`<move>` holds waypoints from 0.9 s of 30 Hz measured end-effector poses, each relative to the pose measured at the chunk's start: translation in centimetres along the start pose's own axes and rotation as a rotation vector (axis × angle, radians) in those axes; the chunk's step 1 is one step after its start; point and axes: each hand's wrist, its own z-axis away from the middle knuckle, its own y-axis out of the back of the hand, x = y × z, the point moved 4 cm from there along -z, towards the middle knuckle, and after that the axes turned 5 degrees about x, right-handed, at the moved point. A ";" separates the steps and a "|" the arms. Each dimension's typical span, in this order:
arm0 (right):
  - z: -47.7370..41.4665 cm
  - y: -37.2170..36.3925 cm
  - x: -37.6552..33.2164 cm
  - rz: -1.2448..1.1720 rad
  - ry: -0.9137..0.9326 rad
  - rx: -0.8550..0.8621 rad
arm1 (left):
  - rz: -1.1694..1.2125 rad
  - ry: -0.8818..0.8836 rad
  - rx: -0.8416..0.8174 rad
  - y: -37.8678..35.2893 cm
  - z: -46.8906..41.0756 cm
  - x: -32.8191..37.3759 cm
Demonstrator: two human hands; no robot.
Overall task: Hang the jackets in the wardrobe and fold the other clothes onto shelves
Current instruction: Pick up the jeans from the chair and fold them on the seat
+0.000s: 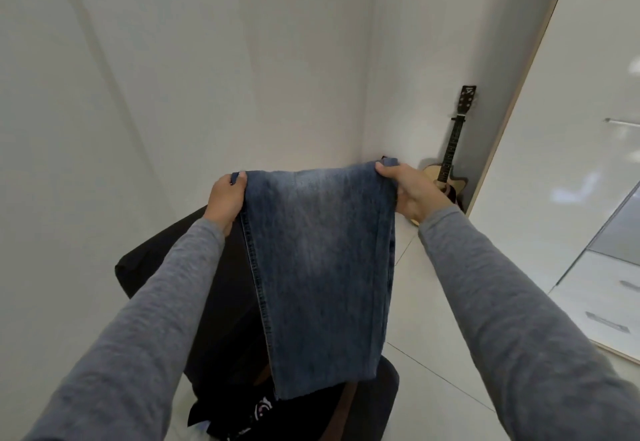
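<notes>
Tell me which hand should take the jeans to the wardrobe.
Probably right: the right hand grips the jeans on the side nearest the wardrobe; the left hand grips the far edge.

Soft, even indoor light — glare patches on the glossy wardrobe door (588, 149), wide-angle bending at the edges.

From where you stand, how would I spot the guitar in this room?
Look to the corner where the white wall meets the wardrobe door on the right. The guitar stands upright there, just beyond the right hand gripping the jeans. Its pale rounded body and long black neck set it apart.
</notes>
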 end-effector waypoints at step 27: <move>-2.9 1.6 4.5 0.395 0.158 0.269 | -0.162 0.018 0.104 -1.5 -0.7 -3.3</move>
